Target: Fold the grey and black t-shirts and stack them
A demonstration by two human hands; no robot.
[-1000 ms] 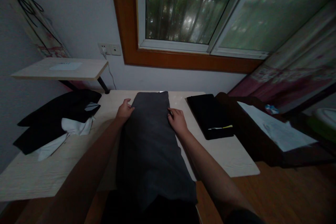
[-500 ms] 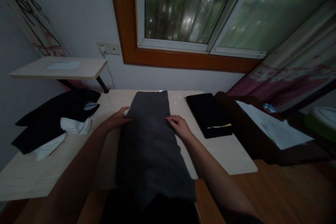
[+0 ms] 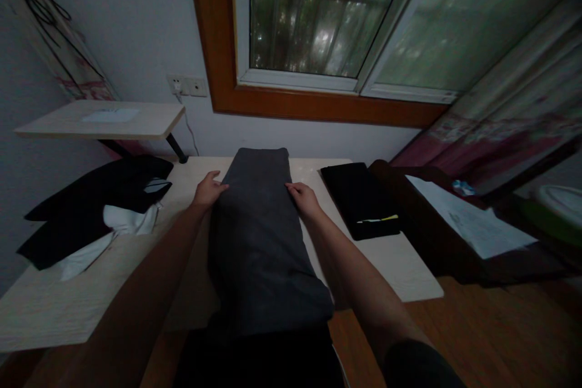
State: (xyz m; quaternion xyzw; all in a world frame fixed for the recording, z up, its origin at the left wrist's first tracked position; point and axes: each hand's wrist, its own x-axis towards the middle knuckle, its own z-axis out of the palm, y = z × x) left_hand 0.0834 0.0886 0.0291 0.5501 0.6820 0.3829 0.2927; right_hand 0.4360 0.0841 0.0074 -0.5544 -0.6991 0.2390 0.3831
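Observation:
A long, folded dark grey garment [image 3: 261, 236] stretches from the far side of the pale wooden desk [image 3: 391, 273] toward my body. Its kind I cannot make out. At its left edge, my left hand [image 3: 210, 190] pinches the cloth between thumb and fingers. Across from it, my right hand [image 3: 304, 197] grips the right edge with the fingertips. The cloth between both hands looks flat and smooth, while its near end bulges at the desk's front edge.
Black and white clothes [image 3: 91, 212] lie in a heap at the left, below a raised shelf [image 3: 150, 121]. A black folded item [image 3: 361, 203] with a yellow-and-white mark rests on the right. Beyond it, papers [image 3: 464, 218] lie on a dark surface. A window [image 3: 313, 30] is ahead.
Both hands have moved slightly away from me, carrying the grey garment along. Its near end has drawn up and its far end sits higher. My right fingers have closed more tightly on the edge.

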